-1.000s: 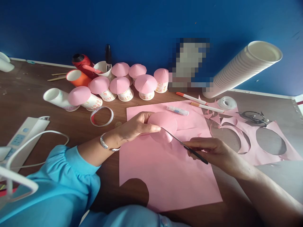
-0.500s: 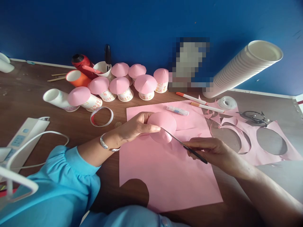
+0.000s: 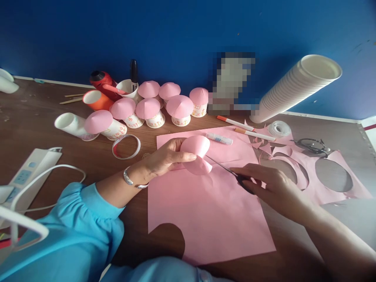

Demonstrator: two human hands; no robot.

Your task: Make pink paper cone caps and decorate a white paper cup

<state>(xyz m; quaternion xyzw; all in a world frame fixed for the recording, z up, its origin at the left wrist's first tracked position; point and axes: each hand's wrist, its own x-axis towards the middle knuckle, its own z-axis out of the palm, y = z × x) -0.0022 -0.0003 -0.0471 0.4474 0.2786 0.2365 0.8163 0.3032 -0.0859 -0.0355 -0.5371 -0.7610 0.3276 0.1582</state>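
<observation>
My left hand [image 3: 173, 156] pinches a pink paper circle [image 3: 196, 147] between thumb and fingers. The circle has a cut running in from its right side, and its two edges gape apart there. In my right hand [image 3: 261, 178] is a pair of scissors [image 3: 221, 166], gripped by the dark handles. The blade tips point left and lie at the mouth of the cut. Beneath both hands a large pink paper sheet [image 3: 211, 219] is spread, with a curved piece cut out of its near left edge. A glue tube [image 3: 219, 138] rests on the sheet's far part.
Several paper cups with pink cone tops [image 3: 179, 106] stand by the blue wall. A tall cup stack [image 3: 296, 88] leans at the right, near markers [image 3: 255, 134], clear tape [image 3: 279, 128] and pink offcuts [image 3: 308, 168]. At left are a tape ring [image 3: 138, 147] and a power strip [image 3: 29, 172].
The scissors have drawn back to the right, out of the paper circle. The circle has tilted and its cut edges have spread open.
</observation>
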